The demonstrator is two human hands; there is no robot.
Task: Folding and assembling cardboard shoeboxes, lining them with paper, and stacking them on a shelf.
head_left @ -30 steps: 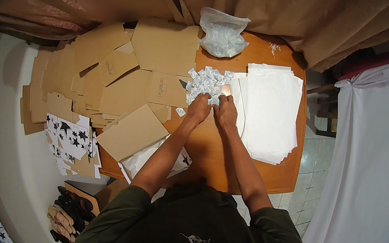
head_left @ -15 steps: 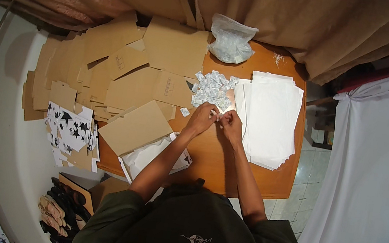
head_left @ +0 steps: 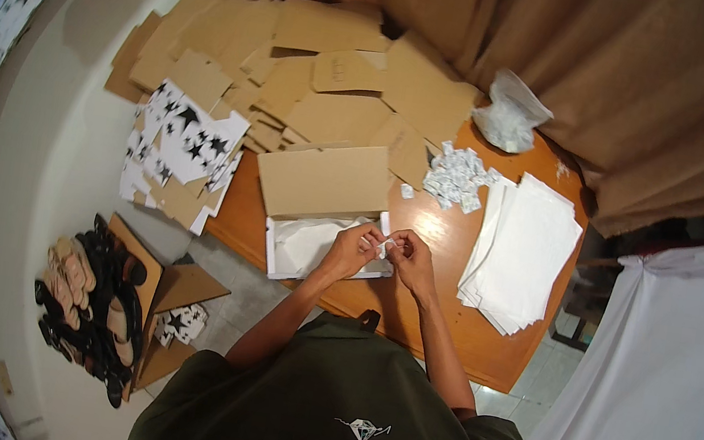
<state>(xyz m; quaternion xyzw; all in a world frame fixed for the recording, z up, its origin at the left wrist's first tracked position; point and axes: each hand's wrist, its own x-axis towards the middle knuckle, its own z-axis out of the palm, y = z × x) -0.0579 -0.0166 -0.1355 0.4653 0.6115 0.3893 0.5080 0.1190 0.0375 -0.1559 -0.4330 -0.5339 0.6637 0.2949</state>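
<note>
My left hand (head_left: 352, 249) and my right hand (head_left: 408, 258) meet over the near edge of the orange-brown table (head_left: 445, 323). Together they pinch a small white packet (head_left: 384, 244) between the fingertips. Just under them lies an open shallow box lined with white paper (head_left: 303, 245), half covered by a flat brown cardboard lid (head_left: 324, 180). A pile of the same small white packets (head_left: 457, 176) lies farther back on the table. A stack of white paper sheets (head_left: 523, 249) lies to the right of my right hand.
A crumpled clear plastic bag (head_left: 510, 116) sits at the table's far edge by brown curtains. Many flat brown cardboard pieces (head_left: 301, 69) spread over the left. Star-printed sheets (head_left: 183, 142) hang off the left side. An open box of sandals (head_left: 93, 301) stands on the floor.
Both hands have drawn back from the pile of packets toward me, carrying one packet, and now hold it over the open box. My view has swung to the left.
</note>
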